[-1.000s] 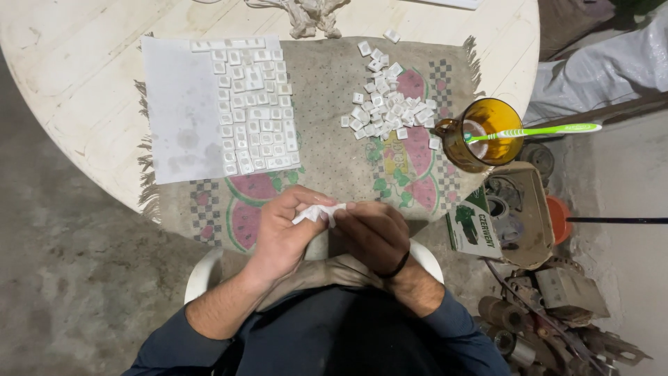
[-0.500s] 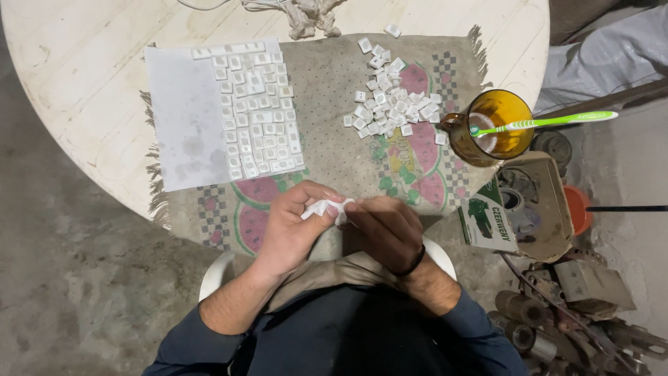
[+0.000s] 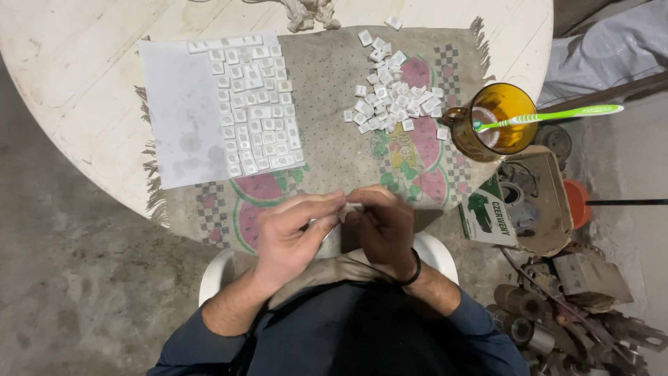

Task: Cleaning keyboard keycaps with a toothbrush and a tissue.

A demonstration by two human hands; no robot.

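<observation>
Hands: left hand [image 3: 296, 237] and right hand [image 3: 383, 226] pinch small white piece [image 3: 350, 208] together at desk [image 3: 83, 83] edge. Neat key rows [image 3: 254, 104] fill paper sheet [image 3: 177, 118] half; loose key pile [image 3: 393, 90] remains unsorted.

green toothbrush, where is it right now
In the head view the green toothbrush lies across the amber glass at the table's right edge, just right of the loose pile of white keys.
</observation>
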